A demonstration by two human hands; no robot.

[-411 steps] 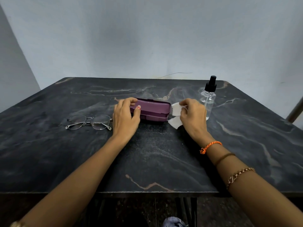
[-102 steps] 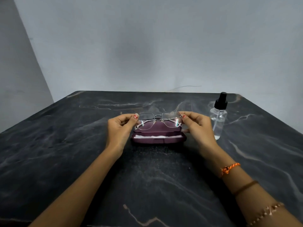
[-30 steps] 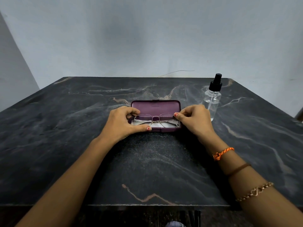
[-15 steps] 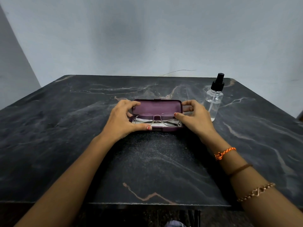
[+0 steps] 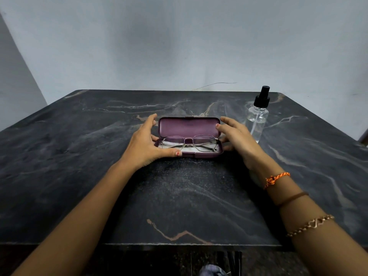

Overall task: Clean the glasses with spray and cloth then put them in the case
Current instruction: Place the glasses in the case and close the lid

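The purple glasses case [image 5: 189,126] stands open at the middle of the table, lid upright. Thin metal-framed glasses [image 5: 189,142] lie folded in its base on a white cloth [image 5: 189,150]. My left hand [image 5: 143,144] cups the case's left end, thumb pressed on the front rim and index finger raised beside the lid. At the right end, my right hand [image 5: 239,136] has its fingers spread, with the thumb tip at the lid's right edge. Neither hand touches the glasses.
A clear spray bottle [image 5: 257,118] with a black pump top stands upright just right of my right hand. The dark marble table [image 5: 79,156] ends at a near edge below my forearms. A pale wall rises behind the table.
Both hands have come off the glasses, which now rest in the case. The fingers of each hand have risen to the lid's ends, and my right hand has spread wider.
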